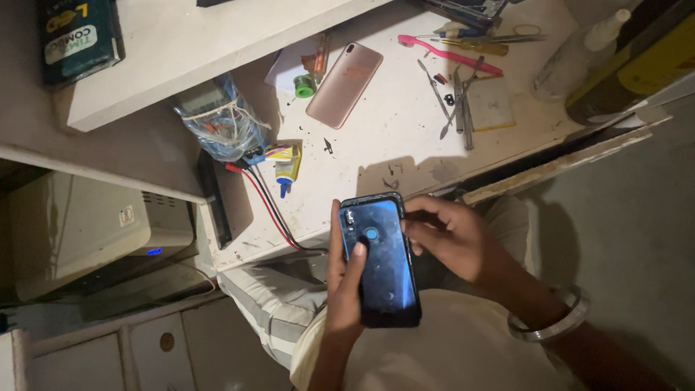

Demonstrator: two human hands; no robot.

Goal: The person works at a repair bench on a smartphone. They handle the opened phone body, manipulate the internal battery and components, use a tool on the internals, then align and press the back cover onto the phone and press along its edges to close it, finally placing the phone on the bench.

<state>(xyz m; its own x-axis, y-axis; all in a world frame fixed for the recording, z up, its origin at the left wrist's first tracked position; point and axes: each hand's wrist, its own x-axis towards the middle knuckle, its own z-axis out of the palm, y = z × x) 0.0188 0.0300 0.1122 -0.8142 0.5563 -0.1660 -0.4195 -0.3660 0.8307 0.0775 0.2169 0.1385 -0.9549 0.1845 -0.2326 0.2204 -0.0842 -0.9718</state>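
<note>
Down near the person's lap, just off the front edge of the white, stained worktop (pixel 405 137), a dark blue glossy smartphone (pixel 381 261) is held back side up, its camera strip and round sensor facing the head camera. The left hand (pixel 346 279) cradles it from the left edge, its fingers (pixel 355 271) closed around the side with one lying across the glass back, apparently to steady the phone from beneath and beside. The right hand (pixel 449 235), wearing a silver metal bangle (pixel 554 322) at the wrist, curls its fingers onto the phone's upper right edge, gripping there so the phone is pinned between both hands; it looks as if the fingertips press at the seam of the back cover, though that contact is too small to be sure of. On the worktop, well apart from the hands, a rose-gold smartphone (pixel 344 83) lies back up, seemingly set aside. Near it stand a small green cap (pixel 305 86) and a yellow glue tube with a blue nozzle (pixel 287 168), beside red and black wires (pixel 268 206). Farther right lie a pink toothbrush (pixel 449 52) and metal tweezers (pixel 456 101), spread within easy reach.
</note>
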